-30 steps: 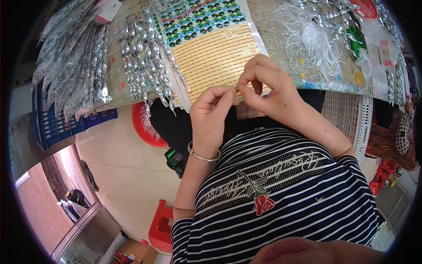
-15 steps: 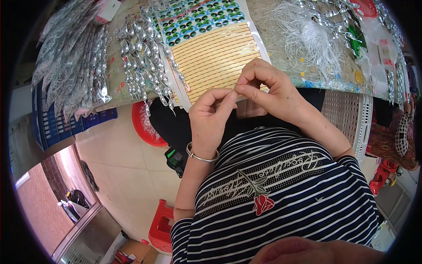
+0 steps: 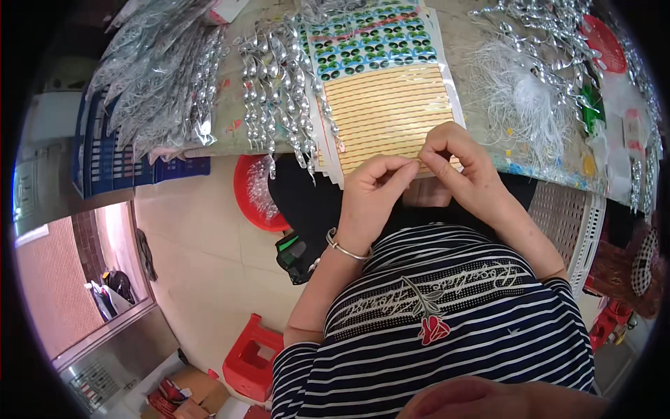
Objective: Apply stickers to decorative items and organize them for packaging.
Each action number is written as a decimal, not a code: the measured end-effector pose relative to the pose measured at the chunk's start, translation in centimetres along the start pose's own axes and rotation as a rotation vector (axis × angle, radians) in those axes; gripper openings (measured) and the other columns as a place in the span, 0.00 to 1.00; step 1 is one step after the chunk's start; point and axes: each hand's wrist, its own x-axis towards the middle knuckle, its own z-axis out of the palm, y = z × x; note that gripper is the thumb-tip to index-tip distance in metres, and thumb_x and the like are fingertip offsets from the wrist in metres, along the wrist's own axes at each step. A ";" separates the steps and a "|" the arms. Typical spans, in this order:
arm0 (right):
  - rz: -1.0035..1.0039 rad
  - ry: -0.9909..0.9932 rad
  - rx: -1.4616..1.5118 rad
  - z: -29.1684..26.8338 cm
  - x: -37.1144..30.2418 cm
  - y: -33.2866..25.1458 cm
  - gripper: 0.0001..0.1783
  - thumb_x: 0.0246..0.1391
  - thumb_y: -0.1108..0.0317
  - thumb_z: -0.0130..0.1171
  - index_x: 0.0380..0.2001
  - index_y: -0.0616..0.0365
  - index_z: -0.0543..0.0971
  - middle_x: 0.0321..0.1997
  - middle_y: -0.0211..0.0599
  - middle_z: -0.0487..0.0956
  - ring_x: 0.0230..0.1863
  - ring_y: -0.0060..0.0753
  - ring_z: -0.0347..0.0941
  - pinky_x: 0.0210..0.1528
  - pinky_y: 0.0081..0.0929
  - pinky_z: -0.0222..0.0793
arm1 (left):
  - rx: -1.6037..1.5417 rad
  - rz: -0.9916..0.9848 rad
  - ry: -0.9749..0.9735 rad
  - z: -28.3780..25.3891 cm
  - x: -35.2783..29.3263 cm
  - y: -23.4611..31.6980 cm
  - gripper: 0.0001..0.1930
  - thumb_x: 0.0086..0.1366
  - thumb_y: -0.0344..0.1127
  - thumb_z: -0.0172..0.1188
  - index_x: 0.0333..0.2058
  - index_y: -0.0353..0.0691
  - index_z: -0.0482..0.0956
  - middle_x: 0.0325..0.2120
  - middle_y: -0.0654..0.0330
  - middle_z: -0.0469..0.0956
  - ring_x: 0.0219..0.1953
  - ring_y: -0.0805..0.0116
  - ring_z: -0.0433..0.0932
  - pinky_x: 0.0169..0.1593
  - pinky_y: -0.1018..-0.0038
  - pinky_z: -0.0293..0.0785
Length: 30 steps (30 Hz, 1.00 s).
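My left hand [image 3: 373,195] and my right hand [image 3: 466,166] meet just over the near edge of the sticker sheets. Thumb and forefinger are pinched on each, the tips nearly touching; whatever is between them is too small to make out. Beneath lies a stack of sheets. Its lower part is a yellow area with rows of thin reddish strips [image 3: 384,105], and above that come rows of green-and-black oval stickers [image 3: 377,49]. Silver twisted foil strands [image 3: 279,91] lie beside the sheets on the left, some hanging over the table edge.
Clear-bagged silver strands [image 3: 160,77] are heaped at far left above a blue crate [image 3: 105,153]. White stringy thread [image 3: 534,105] and a red basket [image 3: 604,45] lie on the right. Below stand a red basin [image 3: 251,202], a red stool [image 3: 251,356] and a white crate [image 3: 576,223].
The whole view has shifted, so the table and sheets sit further right and slightly lower. My hands stay close together in their pinch by the sheets' near edge.
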 end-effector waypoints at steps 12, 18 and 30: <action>0.291 -0.032 0.675 -0.2 0.7 -1.0 0.05 0.62 0.67 0.49 0.32 0.56 0.69 0.31 0.28 0.73 0.24 0.13 0.59 0.27 0.11 0.56 | -0.133 0.004 -0.052 0.1 0.0 0.3 0.08 0.61 0.32 0.61 0.36 0.33 0.81 0.25 0.70 0.77 0.27 0.86 0.70 0.32 0.88 0.67; 0.241 0.036 0.764 -2.4 1.3 -1.0 0.08 0.64 0.64 0.46 0.32 0.54 0.67 0.21 0.22 0.66 0.19 0.11 0.56 0.20 0.10 0.51 | -0.082 -0.021 -0.129 -0.1 -0.2 1.0 0.06 0.60 0.28 0.61 0.35 0.33 0.81 0.27 0.67 0.79 0.29 0.83 0.72 0.34 0.86 0.68; 0.324 0.146 0.511 -4.1 1.7 -1.7 0.08 0.64 0.64 0.46 0.30 0.52 0.66 0.20 0.20 0.62 0.19 0.12 0.56 0.22 0.11 0.52 | -0.142 -0.085 -0.225 -0.4 -0.4 0.8 0.08 0.61 0.28 0.59 0.38 0.33 0.80 0.30 0.63 0.79 0.30 0.81 0.74 0.35 0.85 0.69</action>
